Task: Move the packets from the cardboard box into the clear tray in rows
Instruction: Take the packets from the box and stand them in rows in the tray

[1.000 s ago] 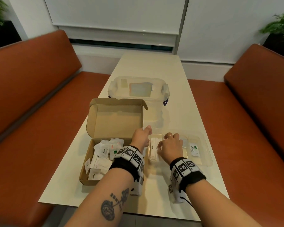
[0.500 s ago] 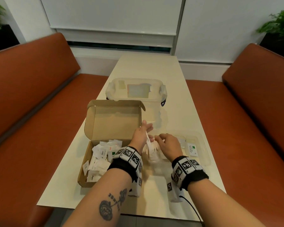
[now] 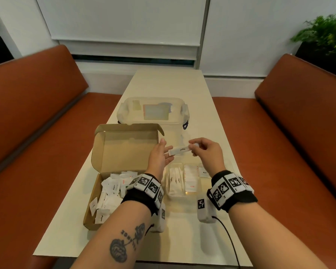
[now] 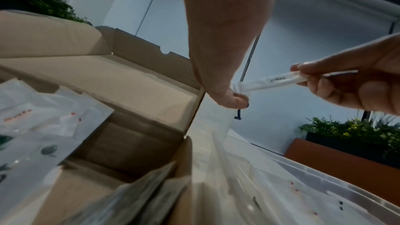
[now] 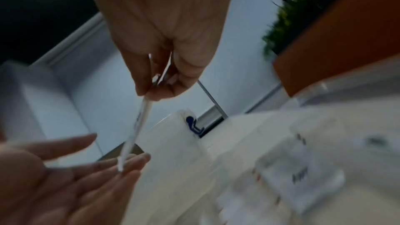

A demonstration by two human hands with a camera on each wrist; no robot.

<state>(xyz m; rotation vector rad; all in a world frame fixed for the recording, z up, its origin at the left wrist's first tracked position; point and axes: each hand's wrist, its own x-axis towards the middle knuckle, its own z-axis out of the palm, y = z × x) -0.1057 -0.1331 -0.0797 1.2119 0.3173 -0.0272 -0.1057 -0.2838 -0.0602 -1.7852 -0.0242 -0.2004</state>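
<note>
**Stick packet held over tray, right-hand pinch**

Right hand [image 3: 206, 152] pinched one end of a white stick packet [image 3: 179, 150] between thumb and fingertips, raised above the clear tray [image 3: 194, 194]. Left hand [image 3: 159, 155] was spread flat, fingers straight, fingertips touching the packet's other end. Tray held rows of packets. Cardboard box [image 3: 97, 191], lid up, sat just left of tray, loose packets [image 3: 111, 193] inside.

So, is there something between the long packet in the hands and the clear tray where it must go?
Nothing visible blocks it. The right hand pinches the long packet in the air above the clear tray. The left hand is open beside it, fingertips at its other end. The tray has no lid.
</note>
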